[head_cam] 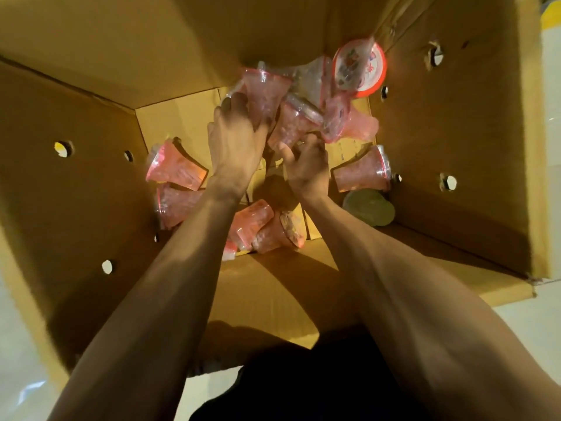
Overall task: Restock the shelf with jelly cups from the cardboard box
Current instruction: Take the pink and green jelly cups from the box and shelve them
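It seems the gathering step: the left hand point(233, 144) curls over jelly cups point(264, 92) just beyond it, the right hand point(306, 168) grips one beside, and next both should lift them from the cardboard box point(91, 202).

Dim warm light, deep shadows inside cardboard box point(91, 208); soft blur, wide-angle edge distortion.

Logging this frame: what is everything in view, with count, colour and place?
Brown cardboard box: one, open, fills the view, round holes in its walls.
Pink clear-plastic jelly cups: roughly a dozen, exact count unclear; a bunch held at the far side, others loose on the box bottom.
Pale green cup: one, box bottom, right side.
Pale floor: outside the box, right.
Dark clothing: bottom edge.
Left hand: one, grips the bunch of pink cups.
Right hand: one, grips a pink cup of the bunch.
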